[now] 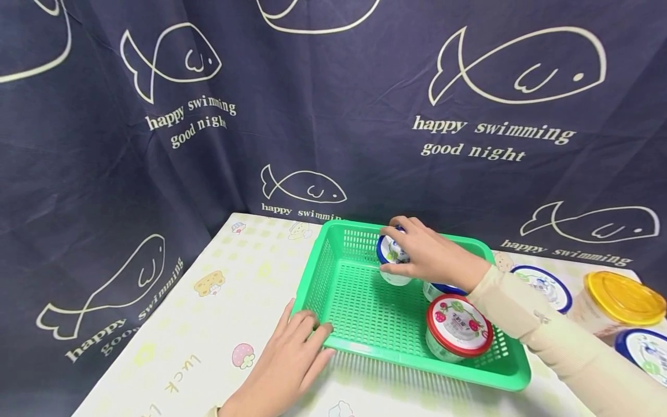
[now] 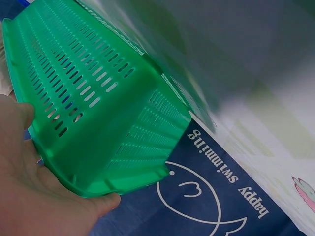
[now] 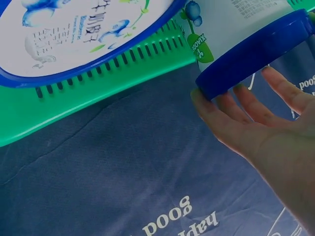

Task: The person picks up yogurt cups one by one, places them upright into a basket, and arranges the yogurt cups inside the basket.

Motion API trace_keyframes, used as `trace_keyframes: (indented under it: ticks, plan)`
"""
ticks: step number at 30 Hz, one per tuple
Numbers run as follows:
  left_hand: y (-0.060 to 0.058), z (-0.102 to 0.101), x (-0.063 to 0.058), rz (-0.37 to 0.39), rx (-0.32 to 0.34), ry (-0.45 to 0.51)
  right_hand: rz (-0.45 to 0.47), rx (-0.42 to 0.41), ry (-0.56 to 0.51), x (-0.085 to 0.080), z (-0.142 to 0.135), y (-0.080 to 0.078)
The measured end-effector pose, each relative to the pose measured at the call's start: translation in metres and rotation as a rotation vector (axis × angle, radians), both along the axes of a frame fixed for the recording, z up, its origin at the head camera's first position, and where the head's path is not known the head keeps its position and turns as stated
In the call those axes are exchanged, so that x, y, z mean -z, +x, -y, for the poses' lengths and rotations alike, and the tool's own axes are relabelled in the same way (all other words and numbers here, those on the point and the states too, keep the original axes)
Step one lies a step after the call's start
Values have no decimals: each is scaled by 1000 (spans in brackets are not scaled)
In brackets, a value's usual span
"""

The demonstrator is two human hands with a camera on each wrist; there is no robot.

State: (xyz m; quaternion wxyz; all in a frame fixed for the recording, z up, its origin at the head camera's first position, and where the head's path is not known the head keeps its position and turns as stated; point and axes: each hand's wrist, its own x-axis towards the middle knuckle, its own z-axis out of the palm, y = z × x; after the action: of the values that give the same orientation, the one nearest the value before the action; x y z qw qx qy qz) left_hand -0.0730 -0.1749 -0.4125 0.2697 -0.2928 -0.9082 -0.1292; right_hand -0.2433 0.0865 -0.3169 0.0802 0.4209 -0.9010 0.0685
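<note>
A green perforated plastic basket (image 1: 359, 304) sits on the table. At its near left corner my left hand (image 1: 289, 356) grips the rim, with fingers over the edge; the left wrist view shows the hand (image 2: 34, 182) against the basket's outer side (image 2: 98, 128). My right hand (image 1: 427, 249) holds a blueberry-printed plastic tub (image 1: 388, 252) by its blue lid (image 3: 256, 54), at the back of the basket. Partly hidden under the right forearm is another blue-lidded tub (image 1: 435, 291). A red-lidded strawberry-printed tub (image 1: 458, 324) stands in the basket's right part.
Right of the basket, on the patterned tablecloth (image 1: 208, 330), stand a blue-lidded tub (image 1: 542, 288), a yellow-lidded container (image 1: 625, 298) and another blue-lidded tub (image 1: 648, 353). The right sleeve partly covers them. A dark blue fish-print curtain (image 1: 365, 116) hangs behind the table.
</note>
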Motion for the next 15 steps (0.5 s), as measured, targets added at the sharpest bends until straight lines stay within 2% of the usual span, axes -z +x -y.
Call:
trace_keyframes:
  ticks: [15]
  plan:
    - [0,1,-1,-4,2,-9,8,18,24,13,-4,-10]
